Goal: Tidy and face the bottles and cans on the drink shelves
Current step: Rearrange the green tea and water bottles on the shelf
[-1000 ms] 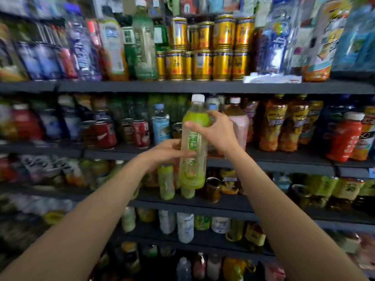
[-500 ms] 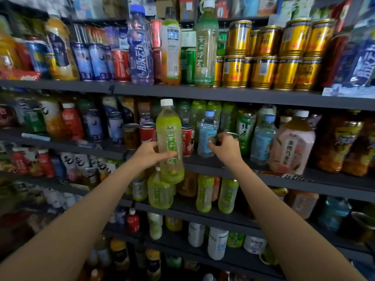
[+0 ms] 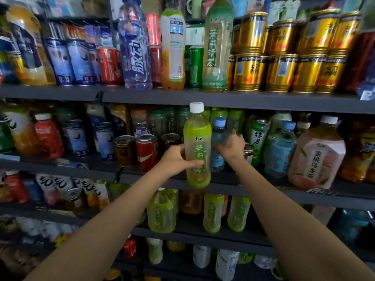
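My left hand (image 3: 175, 160) grips a green tea bottle (image 3: 197, 147) with a white cap, upright in front of the middle shelf (image 3: 263, 182), its label facing me. Just to its right, my right hand (image 3: 230, 146) holds a blue-capped water bottle (image 3: 218, 138) standing on that shelf. Behind them stand more green tea bottles (image 3: 256, 138) and another blue water bottle (image 3: 281, 151). Low cans, one of them a red cola can (image 3: 146, 152), line the shelf front to the left of my left hand.
The top shelf (image 3: 182, 97) carries stacked gold cans (image 3: 282, 72), a tall green tea bottle (image 3: 216, 47), a blue bottle (image 3: 136, 45) and blue and red cans. A pink peach tea bottle (image 3: 316, 157) stands at right. Lower shelves hold more green bottles (image 3: 162, 211).
My left hand has carried the green tea bottle to the right, up close to my right hand. My right hand stays at the shelf on the blue-capped bottle.
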Demonstrator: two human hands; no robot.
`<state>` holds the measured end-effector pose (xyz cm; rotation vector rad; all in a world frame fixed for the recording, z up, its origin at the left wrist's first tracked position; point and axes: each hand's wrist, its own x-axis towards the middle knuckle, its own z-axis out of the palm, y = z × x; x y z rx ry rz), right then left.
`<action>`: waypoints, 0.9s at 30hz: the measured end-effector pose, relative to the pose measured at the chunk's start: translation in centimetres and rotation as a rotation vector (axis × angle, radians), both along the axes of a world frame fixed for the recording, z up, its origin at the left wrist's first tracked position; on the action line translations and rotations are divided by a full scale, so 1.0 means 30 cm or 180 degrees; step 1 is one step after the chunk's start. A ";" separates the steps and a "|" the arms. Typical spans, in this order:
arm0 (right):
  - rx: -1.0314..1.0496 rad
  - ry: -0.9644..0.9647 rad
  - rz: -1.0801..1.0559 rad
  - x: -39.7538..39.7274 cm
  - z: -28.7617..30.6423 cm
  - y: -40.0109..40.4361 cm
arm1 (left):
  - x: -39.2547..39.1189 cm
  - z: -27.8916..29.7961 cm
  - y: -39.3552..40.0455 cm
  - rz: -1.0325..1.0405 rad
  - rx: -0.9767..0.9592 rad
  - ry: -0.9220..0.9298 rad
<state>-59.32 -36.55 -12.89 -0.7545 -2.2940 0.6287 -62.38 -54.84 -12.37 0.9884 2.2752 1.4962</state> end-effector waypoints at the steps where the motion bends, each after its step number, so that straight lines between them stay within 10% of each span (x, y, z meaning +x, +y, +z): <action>1: -0.0081 0.0173 0.0058 0.016 -0.009 0.000 | -0.009 -0.007 0.010 -0.0057 -0.0056 0.0009; 10: -0.0475 0.1238 -0.0054 0.269 0.058 -0.018 | -0.010 -0.048 0.165 -0.0169 0.0088 -0.0103; 27: -0.0660 0.1085 0.0536 0.374 0.002 0.133 | -0.030 -0.036 0.461 0.0965 -0.0566 0.0108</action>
